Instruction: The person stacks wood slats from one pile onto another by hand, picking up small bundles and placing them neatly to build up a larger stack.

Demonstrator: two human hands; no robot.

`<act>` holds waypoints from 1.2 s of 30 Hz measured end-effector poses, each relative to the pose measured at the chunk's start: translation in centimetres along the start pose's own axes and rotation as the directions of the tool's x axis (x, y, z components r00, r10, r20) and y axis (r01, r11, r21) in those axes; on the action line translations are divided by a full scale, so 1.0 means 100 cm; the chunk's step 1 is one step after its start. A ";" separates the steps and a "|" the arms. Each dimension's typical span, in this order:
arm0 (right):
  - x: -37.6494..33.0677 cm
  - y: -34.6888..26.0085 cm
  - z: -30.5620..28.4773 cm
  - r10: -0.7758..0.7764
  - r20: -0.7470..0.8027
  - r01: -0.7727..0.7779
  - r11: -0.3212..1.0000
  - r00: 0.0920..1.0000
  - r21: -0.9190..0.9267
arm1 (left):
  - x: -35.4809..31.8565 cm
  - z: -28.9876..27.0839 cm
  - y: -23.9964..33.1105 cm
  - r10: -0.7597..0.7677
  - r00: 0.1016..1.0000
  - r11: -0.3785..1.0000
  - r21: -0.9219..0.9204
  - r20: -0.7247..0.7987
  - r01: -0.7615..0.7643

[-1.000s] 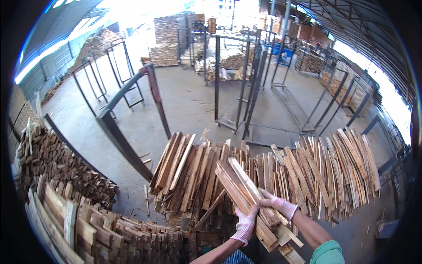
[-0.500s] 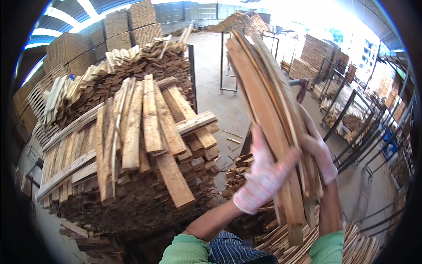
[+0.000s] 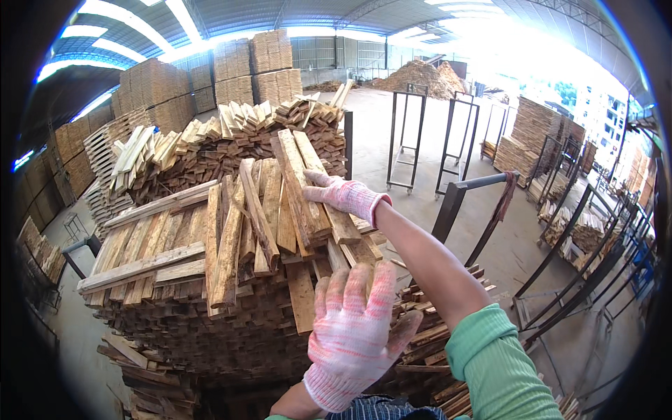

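Far left, stacked timber piles stand under the shed roof, and a loose heap of short boards lies behind the near work. In front of it rises the big stack of thin wooden slats, its top layer laid flat. On that top layer rests a bundle of slats, tilted and running away from the person. The left hand, in a white knit glove with pink flecks, lies palm down against the near ends of these slats, its fingers spread apart and flat, gripping nothing. Farther up, the right hand, gloved the same way, rests on the bundle's right edge; its fingers lie loosely together over the wood, the slats under them and to their left. To the right, empty metal rack frames stand on the concrete floor.
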State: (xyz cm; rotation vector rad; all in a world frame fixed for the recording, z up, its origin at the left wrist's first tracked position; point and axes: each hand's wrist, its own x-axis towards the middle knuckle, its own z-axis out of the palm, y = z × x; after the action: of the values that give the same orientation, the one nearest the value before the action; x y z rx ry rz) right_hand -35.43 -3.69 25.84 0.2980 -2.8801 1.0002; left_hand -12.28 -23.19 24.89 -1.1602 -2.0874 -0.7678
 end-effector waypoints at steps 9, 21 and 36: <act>-0.030 -0.025 -0.009 0.037 -0.095 -0.044 0.997 0.995 -0.064 | -0.045 -0.020 -0.041 -0.055 0.991 0.997 0.050 -0.120 0.061; -0.028 -0.046 -0.007 0.107 0.064 -0.114 0.987 0.992 0.112 | -0.042 0.065 -0.027 0.173 0.944 0.943 0.324 -0.282 -0.076; 0.005 0.016 0.022 0.066 -0.120 -0.050 0.990 0.991 0.132 | -0.052 0.069 -0.033 0.283 0.925 0.942 0.255 -0.252 -0.218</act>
State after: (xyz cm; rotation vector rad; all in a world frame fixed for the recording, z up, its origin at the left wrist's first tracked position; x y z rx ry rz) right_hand -36.23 -3.94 23.21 0.1549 -2.7330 1.1733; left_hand -14.56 -22.27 15.97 -1.0946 -1.6950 -0.5279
